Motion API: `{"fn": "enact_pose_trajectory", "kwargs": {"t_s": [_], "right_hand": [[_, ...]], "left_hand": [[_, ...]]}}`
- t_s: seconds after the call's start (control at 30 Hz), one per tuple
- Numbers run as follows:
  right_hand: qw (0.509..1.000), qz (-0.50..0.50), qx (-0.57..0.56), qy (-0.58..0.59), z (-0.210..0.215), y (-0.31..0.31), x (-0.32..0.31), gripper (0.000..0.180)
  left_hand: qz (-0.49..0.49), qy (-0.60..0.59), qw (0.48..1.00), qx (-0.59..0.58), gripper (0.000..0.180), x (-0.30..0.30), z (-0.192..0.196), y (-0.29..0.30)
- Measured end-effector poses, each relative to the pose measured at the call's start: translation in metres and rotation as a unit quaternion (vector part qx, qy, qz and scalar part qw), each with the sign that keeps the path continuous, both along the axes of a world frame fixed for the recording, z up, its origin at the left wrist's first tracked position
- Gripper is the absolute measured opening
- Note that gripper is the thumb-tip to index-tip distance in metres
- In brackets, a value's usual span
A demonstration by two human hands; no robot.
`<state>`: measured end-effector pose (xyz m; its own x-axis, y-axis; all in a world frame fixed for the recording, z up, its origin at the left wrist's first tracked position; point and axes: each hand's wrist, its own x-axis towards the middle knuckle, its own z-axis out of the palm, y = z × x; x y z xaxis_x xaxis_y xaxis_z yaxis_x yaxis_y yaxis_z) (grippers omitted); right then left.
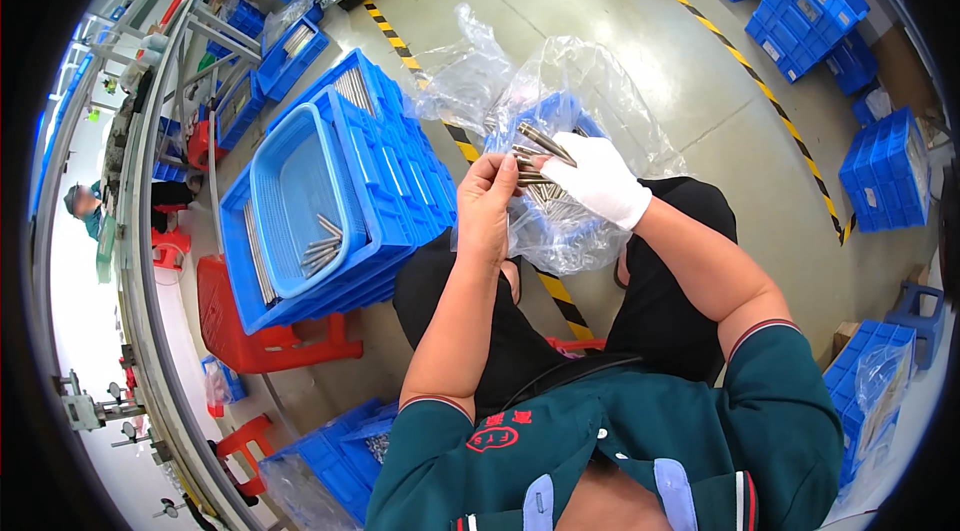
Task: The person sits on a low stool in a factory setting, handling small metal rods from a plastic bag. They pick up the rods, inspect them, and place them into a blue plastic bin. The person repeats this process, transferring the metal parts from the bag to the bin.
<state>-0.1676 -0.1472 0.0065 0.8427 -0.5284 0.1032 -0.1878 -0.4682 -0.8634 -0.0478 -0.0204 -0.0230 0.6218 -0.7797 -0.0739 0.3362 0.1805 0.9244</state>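
Observation:
My right hand point(600, 183), in a white glove, is closed around several shiny metal rods point(546, 143) that stick out to the left between thumb and fingers. My bare left hand point(486, 199) meets it, thumb and fingertips pinched on the ends of the metal rods. Below both hands stands a blue crate point(548, 113) lined with a clear plastic bag point(620, 96). More metal rods lie in the bag, partly hidden by my hands and the crumpled plastic.
At left, a light-blue basket point(285, 156) with a few rods rests on stacked blue crates point(400, 166). A red stool point(240, 316) is beside them. A workbench point(130, 161) runs along the left, a person beyond it. More blue crates point(805, 11) stand at right.

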Motion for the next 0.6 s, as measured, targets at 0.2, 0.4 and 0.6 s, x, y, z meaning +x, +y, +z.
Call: {"fn": "enact_pose_trajectory", "kwargs": {"t_s": [0.2, 0.4, 0.6], "right_hand": [[1.000, 0.014, 0.005, 0.009, -0.003, 0.000, 0.000, 0.026], [0.999, 0.019, -0.002, 0.029, 0.003, -0.001, -0.003, 0.029], [0.998, 0.041, -0.002, 0.053, 0.000, 0.001, 0.001, 0.026]], "left_hand": [[-0.009, -0.108, 0.994, 0.034, 0.014, 0.003, 0.013, 0.003], [0.021, -0.232, 0.968, 0.089, 0.017, 0.012, 0.014, 0.005], [-0.022, -0.105, 0.993, 0.038, 0.020, 0.019, 0.016, 0.006]]}}
